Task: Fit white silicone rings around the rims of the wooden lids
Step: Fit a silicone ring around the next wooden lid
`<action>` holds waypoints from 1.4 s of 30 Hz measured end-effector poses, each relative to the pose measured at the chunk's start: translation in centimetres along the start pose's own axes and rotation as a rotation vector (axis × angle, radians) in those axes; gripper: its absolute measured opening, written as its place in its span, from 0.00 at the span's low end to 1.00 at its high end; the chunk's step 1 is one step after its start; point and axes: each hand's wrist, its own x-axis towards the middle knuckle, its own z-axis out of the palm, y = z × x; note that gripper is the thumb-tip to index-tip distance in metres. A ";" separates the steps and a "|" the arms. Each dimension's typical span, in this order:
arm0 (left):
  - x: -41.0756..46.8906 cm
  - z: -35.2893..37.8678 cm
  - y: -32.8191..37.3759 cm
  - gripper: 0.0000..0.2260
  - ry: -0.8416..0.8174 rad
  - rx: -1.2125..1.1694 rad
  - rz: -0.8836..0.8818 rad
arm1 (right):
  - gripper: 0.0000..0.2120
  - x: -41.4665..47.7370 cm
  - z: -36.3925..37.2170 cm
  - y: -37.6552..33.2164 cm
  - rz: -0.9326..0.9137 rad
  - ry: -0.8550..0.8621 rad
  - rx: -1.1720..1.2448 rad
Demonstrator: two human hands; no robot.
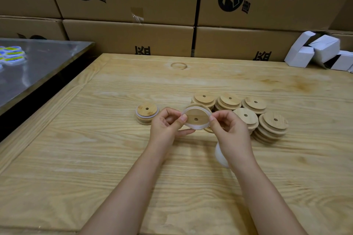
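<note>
The white ring (195, 126), likely soft and stretchy, is pinched at both sides by fingers of the left hand (166, 125) and right hand (230, 129), around the stiff, light-looking wooden lid (196, 116).

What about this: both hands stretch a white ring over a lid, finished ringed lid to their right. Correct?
No: head view shows the finished ringed lid to their left. Left hand and right hand stretch the white ring over a lid.
</note>
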 end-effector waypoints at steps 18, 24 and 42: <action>-0.4 0.5 -0.6 0.03 -0.115 0.205 0.020 | 0.03 -0.5 0.4 0.4 -0.178 0.050 -0.320; -0.2 0.4 -0.7 0.07 -0.111 0.143 0.010 | 0.08 -0.2 0.3 0.5 -0.035 0.075 -0.092; 0.0 0.3 -0.6 0.12 -0.133 -0.051 -0.086 | 0.05 -0.3 0.4 -0.1 0.000 0.022 0.048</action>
